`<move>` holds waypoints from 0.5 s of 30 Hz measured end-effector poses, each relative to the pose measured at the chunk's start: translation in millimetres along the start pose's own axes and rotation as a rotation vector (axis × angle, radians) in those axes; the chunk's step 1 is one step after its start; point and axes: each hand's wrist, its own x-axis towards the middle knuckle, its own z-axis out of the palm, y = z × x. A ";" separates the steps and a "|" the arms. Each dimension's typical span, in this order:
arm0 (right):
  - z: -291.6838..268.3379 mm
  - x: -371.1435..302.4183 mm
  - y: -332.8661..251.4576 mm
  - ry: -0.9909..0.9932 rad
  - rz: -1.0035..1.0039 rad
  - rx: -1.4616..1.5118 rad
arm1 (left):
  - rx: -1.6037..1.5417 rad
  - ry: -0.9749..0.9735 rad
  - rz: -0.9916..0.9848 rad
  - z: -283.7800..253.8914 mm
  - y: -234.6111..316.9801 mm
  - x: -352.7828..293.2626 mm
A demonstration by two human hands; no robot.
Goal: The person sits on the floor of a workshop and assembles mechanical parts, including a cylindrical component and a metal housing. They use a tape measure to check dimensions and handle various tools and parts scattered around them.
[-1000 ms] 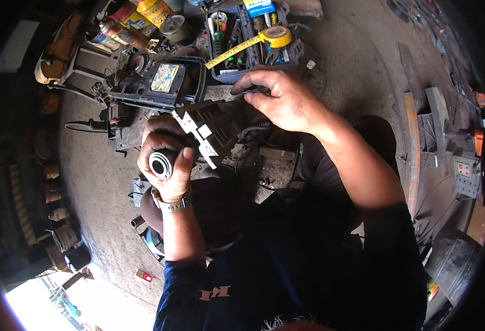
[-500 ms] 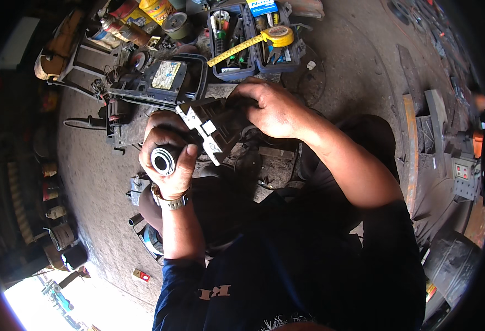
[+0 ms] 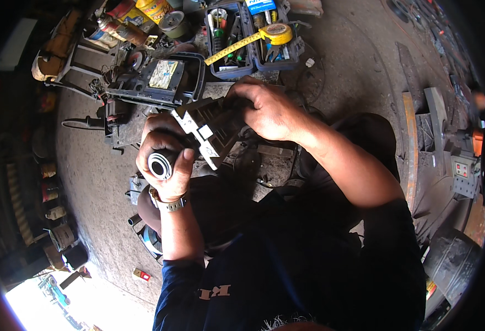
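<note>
Both my hands hold a dark metal machine part (image 3: 218, 118) above my lap, its exact kind unclear. One end has a bright, notched silver face, and slots show along its ribbed side. My left hand (image 3: 165, 157), with a watch on the wrist, is closed around a dark cylindrical piece with a ringed, hollow silver end (image 3: 160, 165), beside the bright face. Whether this cylinder is joined to the part cannot be told. My right hand (image 3: 267, 110) grips the part's far right end with curled fingers; the fingertips are hidden behind it.
Beyond my hands lies a black tool case (image 3: 171, 83) with a worn label. An open toolbox (image 3: 231, 69) carries an extended yellow tape measure (image 3: 275, 34). Cans (image 3: 176, 25) stand at far left. Metal strips (image 3: 409, 149) and a control box (image 3: 463, 171) are at right.
The machine part has turned slightly in my hands, so more of its slotted side shows. Both hands keep their grip and have barely shifted.
</note>
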 end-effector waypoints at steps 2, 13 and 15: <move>-0.2 -0.2 -1.7 -0.013 -0.015 -0.007 | -0.009 0.021 -0.007 1.2 0.7 -1.7; 2.8 -2.5 -3.0 0.029 -0.027 0.141 | -0.010 0.091 -0.030 4.5 -2.6 -1.9; 3.0 -2.1 -2.9 0.026 -0.013 0.174 | -0.014 0.097 -0.024 4.3 -2.9 -1.3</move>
